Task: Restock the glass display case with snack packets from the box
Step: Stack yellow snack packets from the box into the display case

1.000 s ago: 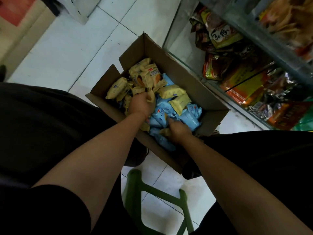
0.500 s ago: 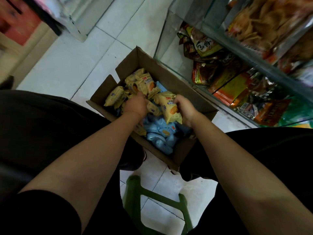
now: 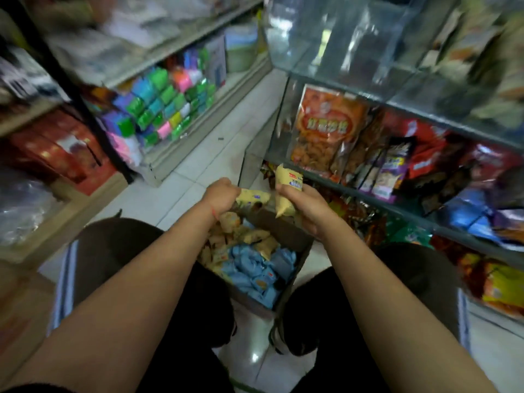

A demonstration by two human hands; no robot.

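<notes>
While lifted above box, left hand grips yellow packet, right hand grips upright yellow packet; likely light, crinkly, crushable, slick film; hold mid-body, gentle squeeze, glass display case just ahead

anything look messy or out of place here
Nothing is spilled or damaged. The packets in the box lie in a loose jumble, yellow ones behind blue ones. Bags on the case shelf lean and overlap untidily. Each hand, left and right, holds a yellow packet.
</notes>
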